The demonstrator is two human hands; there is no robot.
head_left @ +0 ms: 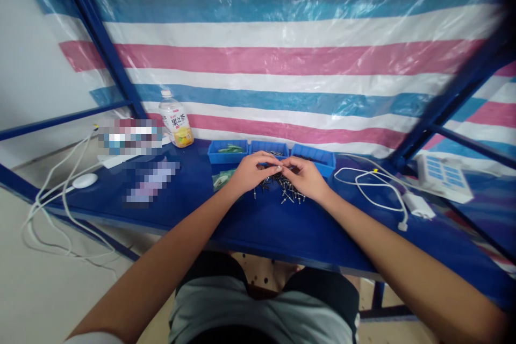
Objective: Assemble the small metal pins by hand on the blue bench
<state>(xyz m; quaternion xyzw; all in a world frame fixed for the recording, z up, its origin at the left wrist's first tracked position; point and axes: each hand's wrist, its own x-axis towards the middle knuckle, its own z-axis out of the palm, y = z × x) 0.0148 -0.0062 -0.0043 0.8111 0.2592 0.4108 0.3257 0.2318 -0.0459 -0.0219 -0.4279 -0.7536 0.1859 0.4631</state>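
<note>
My left hand (pixel 253 173) and my right hand (pixel 307 176) meet at the fingertips above a loose pile of small metal pins (pixel 291 191), dark and silvery, that look like rivets. Both hands are closed in a pinch; whatever is between the fingers is too small to name. Just behind them stand three blue bins. The left bin (pixel 228 158) has green pieces in it, the middle bin (pixel 258 146) holds small metallic parts, and the right bin (pixel 322 164) contains dark parts. Beside my left hand lie green and pale pieces in a clear bag (pixel 221 179).
A drink bottle (pixel 177 123) stands at the back left of the blue tabletop (pixel 258 231). White cables and a charger (pixel 419 205) lie on the right, near a power strip (pixel 443 177). A white mouse-like object (pixel 85 180) sits at left. Blue posts frame the striped sheet (pixel 282 59).
</note>
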